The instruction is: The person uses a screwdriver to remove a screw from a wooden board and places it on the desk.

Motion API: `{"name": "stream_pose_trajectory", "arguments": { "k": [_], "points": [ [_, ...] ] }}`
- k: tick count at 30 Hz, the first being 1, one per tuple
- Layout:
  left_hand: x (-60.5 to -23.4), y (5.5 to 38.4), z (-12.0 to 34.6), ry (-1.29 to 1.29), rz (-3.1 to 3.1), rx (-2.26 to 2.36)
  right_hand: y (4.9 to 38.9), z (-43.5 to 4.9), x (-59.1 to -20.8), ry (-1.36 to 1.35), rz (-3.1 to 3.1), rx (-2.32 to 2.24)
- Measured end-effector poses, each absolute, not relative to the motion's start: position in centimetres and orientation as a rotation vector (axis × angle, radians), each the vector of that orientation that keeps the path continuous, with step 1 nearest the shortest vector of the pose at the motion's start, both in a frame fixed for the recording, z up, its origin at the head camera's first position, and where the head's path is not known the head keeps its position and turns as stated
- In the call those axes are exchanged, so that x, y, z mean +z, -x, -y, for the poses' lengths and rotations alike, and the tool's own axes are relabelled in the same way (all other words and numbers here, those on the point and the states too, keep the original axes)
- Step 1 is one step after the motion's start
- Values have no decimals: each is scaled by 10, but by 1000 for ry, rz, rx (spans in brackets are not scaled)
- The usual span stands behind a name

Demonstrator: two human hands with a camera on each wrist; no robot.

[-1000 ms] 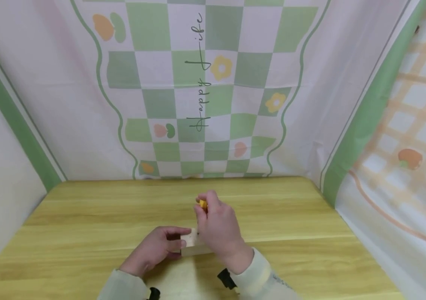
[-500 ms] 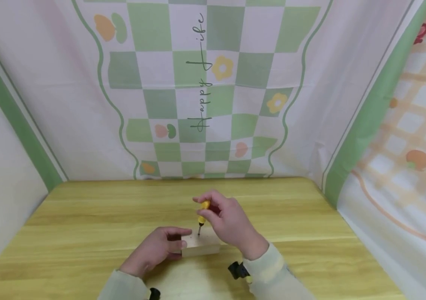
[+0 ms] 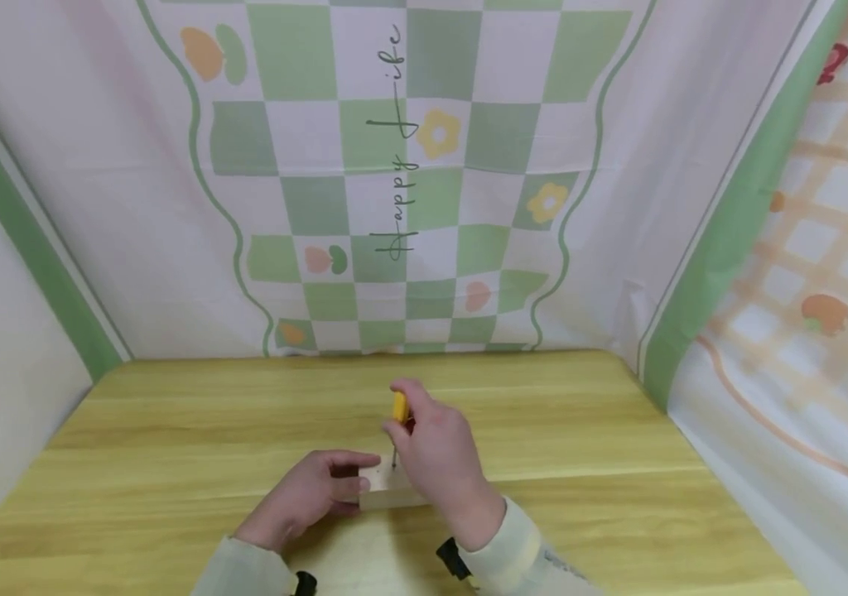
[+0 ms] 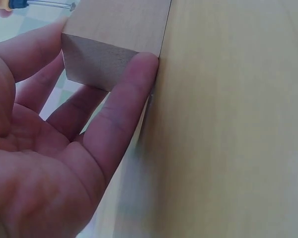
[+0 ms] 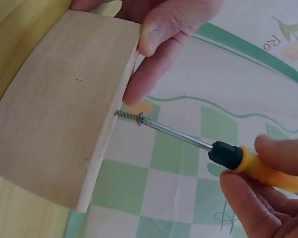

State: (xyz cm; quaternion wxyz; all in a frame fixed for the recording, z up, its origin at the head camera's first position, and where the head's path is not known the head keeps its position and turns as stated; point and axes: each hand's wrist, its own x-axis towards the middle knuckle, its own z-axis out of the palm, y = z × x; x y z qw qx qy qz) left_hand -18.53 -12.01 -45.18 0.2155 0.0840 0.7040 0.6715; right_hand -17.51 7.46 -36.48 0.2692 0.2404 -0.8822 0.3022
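Note:
A pale wooden block (image 3: 387, 499) rests on the table in front of me. My left hand (image 3: 308, 495) grips its left end, thumb on the near side and fingers around the far edge. In the right wrist view, a screw (image 5: 128, 116) stands partly sunk in the block's top face, with threads still showing. A screwdriver (image 5: 260, 173) with a yellow and black handle meets the screw head with its tip. My right hand (image 3: 442, 451) pinches the handle between thumb and fingers, hiding the block's right end in the head view.
The wood-grain table (image 3: 193, 422) runs back to a green-and-white checked cloth (image 3: 379, 199) hanging behind it. More cloth (image 3: 789, 273) hangs along the right side. Black wrist bands (image 3: 454, 559) show at the sleeves.
Half a second ago my right hand was further right, with more of the handle exposed; it has swung back left around the screwdriver. The left hand and block stay in place.

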Motion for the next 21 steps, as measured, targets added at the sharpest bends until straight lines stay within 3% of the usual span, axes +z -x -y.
{"name": "stream_pose_trajectory", "arguments": {
  "k": [8,16,21],
  "points": [
    [-449,185,121,-229,-1956,1858,181,-82,-363,-712,2471,1089],
    [-447,185,120,-246,-1952,1860,207,-104,-361,-1112,2513,1398],
    [-449,184,120,-252,-1940,1870,209,-106,-363,-1169,2497,1425]
  ]
}}
